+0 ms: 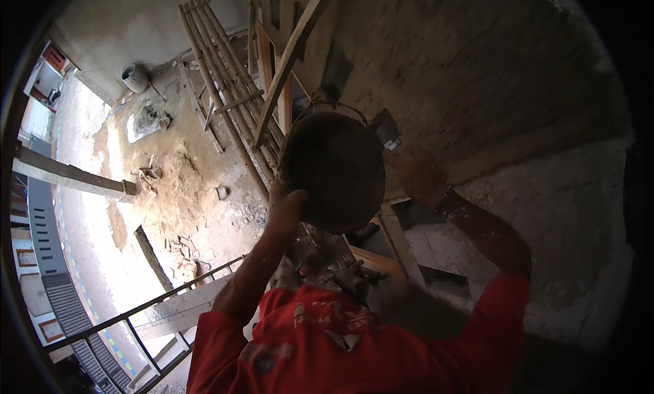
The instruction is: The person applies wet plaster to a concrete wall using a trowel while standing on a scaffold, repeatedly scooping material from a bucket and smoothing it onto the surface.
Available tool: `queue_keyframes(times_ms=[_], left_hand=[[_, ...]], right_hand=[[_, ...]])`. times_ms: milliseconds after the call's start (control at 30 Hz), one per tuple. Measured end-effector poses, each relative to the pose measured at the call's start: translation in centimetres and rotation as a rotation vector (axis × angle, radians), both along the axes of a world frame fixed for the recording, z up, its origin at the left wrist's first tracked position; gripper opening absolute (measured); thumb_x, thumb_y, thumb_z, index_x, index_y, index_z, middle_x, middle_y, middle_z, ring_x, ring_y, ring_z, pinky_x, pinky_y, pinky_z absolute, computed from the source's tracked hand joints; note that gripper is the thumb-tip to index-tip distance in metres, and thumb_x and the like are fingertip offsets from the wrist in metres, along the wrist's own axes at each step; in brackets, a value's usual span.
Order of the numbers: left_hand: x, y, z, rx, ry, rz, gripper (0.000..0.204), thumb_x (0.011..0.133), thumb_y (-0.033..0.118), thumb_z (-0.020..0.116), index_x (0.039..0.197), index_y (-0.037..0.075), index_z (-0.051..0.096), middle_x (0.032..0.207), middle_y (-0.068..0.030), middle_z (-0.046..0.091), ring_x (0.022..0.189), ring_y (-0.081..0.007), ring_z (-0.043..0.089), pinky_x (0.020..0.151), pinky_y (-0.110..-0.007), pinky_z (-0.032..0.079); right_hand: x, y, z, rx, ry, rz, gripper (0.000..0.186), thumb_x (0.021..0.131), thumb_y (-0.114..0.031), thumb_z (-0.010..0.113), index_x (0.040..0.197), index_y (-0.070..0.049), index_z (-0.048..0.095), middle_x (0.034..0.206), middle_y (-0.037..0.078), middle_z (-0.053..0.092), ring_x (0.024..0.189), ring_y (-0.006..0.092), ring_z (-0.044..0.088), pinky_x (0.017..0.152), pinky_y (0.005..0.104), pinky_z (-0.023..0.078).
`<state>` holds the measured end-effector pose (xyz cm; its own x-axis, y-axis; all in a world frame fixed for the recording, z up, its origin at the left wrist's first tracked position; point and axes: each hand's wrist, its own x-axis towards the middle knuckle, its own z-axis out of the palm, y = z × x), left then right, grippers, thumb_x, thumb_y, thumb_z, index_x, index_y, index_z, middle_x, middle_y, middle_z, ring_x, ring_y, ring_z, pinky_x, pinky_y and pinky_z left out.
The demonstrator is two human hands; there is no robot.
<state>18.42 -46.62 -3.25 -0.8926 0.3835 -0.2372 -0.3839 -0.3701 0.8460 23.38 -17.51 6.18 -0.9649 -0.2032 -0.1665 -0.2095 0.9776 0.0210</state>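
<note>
Red shirt (313, 353) below, left hand (285, 207) grips bucket (366, 145) by rim, ground (211, 220) opening leftward.

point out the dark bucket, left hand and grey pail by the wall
Dark bucket (334, 132): head view, upper part of it.
Left hand (284, 209): head view, near the thumb's base.
Grey pail (138, 80): head view, on its side.

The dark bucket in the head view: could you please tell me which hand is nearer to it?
Left. The left hand grips the bucket at its left side, thumb over the rim, while the right hand is out beyond its right side.
</note>
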Motion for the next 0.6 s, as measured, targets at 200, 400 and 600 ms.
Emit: queue_keyframes(times_ms=[200, 400, 600], left_hand=[[-0.5, 1.1, -1.1, 0.091, 0.053, -0.034, 0.061, 0.073, -0.005, 0.049, 0.133, -0.002, 0.044, 0.118, -0.0145, 0.059, 0.105, -0.0241, 0.06, 0.091, -0.033, 0.05], [-0.8, 0.7, -0.5, -0.02, -0.012, 0.026, 0.055, 0.076, -0.001, 0.051, 0.13, -0.003, 0.046, 0.111, -0.0132, 0.061, 0.097, -0.0222, 0.063, 0.083, -0.033, 0.053], [-2.1, -0.6, -2.4, 0.027, 0.016, 0.085, 0.049, 0.077, 0.002, 0.054, 0.125, -0.004, 0.051, 0.105, -0.0114, 0.064, 0.091, -0.0204, 0.065, 0.077, -0.031, 0.055]], right_hand=[[0.5, -2.1, -7.8, -0.166, -0.169, 0.115, 0.029, 0.083, -0.016, 0.059, 0.11, -0.006, 0.058, 0.098, 0.016, 0.058, 0.084, 0.0331, 0.063, 0.073, 0.043, 0.053], [2.0, -0.9, -7.5, -0.58, -0.096, 0.082, 0.044, 0.086, -0.021, 0.061, 0.124, 0.0, 0.054, 0.108, 0.02, 0.063, 0.096, 0.034, 0.063, 0.08, 0.0412, 0.051], [0.1, -1.2, -4.7, -0.545, -0.1, -0.093, 0.053, 0.082, -0.026, 0.071, 0.125, -0.001, 0.053, 0.107, 0.021, 0.064, 0.098, 0.0351, 0.064, 0.083, 0.0399, 0.051]])
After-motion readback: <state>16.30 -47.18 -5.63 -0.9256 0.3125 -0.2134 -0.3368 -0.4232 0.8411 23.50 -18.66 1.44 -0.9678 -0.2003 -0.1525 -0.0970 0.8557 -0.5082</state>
